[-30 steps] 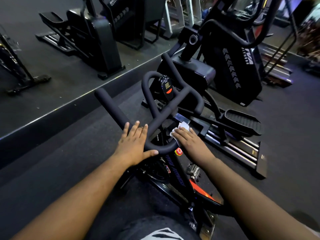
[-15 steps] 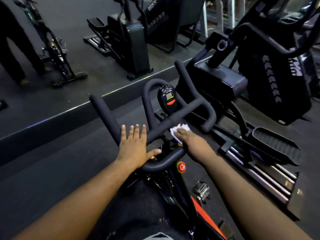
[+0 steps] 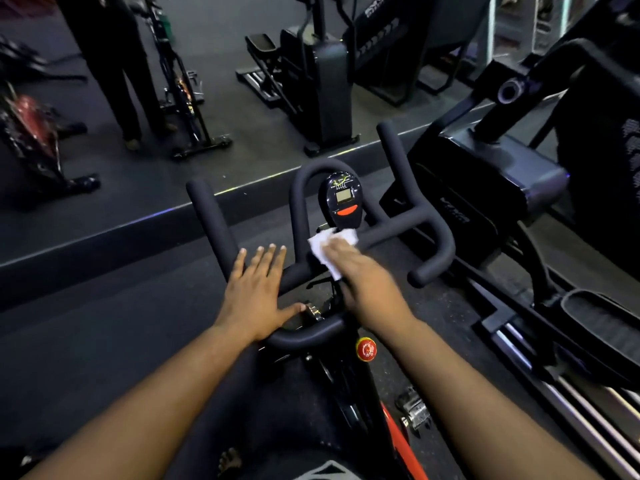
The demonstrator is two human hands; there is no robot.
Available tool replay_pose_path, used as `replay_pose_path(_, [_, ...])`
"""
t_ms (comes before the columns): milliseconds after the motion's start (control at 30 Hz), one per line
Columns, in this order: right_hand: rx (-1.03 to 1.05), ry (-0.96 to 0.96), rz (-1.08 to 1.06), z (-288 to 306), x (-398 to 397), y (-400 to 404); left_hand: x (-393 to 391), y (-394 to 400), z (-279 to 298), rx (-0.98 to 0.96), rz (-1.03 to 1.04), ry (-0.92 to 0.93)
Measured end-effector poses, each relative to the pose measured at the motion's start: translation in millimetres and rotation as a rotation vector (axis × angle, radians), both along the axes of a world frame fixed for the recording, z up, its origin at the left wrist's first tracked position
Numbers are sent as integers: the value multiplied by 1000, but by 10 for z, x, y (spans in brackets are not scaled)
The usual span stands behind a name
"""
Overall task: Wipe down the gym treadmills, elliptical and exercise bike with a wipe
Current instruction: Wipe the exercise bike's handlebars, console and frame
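Here the left hand [image 3: 258,299] lies flat on the handlebar [image 3: 398,225], the right hand [image 3: 363,282] pressing a wipe [image 3: 323,249] onto it

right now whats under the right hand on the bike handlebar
A white wipe, its edges showing past the fingers of the right hand, pressed on the black handlebar just below the console. The wipe's middle and the bar beneath it are covered.
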State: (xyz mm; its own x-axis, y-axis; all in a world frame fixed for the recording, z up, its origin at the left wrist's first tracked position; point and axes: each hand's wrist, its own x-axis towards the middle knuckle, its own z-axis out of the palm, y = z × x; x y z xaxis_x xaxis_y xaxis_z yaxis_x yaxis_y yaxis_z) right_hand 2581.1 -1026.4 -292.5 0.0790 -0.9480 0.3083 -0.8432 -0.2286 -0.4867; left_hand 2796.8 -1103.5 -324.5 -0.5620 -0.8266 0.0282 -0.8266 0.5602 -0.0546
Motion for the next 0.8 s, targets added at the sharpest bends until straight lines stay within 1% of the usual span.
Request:
replay_pose_path(33, [15,89,123,-40,154,-108,5,-2,-3,-6,5,31])
replay_pose_path(67, [12,219,227,-130,277,-189,6,-5,-8,1,5,58])
replay_pose_path(100, [17,338,291,-218,341,-252,10,-8,-17,14,7,65])
replay_pose_path(133, [41,407,305,-266,360,-280,15,-14,-25,18,5,71])
replay_pose_path(200, [57,466,231,-286,271,-238,24,-18,-40,9,9,95])
replay_pose_path(267, [58,511,93,-243,112,-136,17,-23,-48,3,-2,88])
replay_pose_path(300, [98,521,12,-225,40,-108,27,-36,-47,8,-14,83])
replay_pose_path(367, [253,466,-99,-145,-14,-99,33,-48,-35,20,-30,81])
replay_pose_path(433, [325,421,-137,-124,156,-113,21,-47,-24,19,-36,86])
replay_pose_path(467, [316,422,-108,-108,314,-106,29,-45,-17,20,-39,98])
replay_pose_path(567, [293,363,98,-29,570,-79,20,-38,-21,31,-53,128])
replay_pose_path(633, [298,219,72,212,501,-178,36,-48,-19,20,-61,124])
replay_pose_path(700, [196,109,2,507,345,-353,34,-48,-16,19,-70,114])
replay_pose_path(767, [54,161,-38,766,285,-582,58,-37,-14,28,-82,129])
replay_pose_path(800, [17,216,-62,871,321,-714,69,-35,-11,30,-84,140])
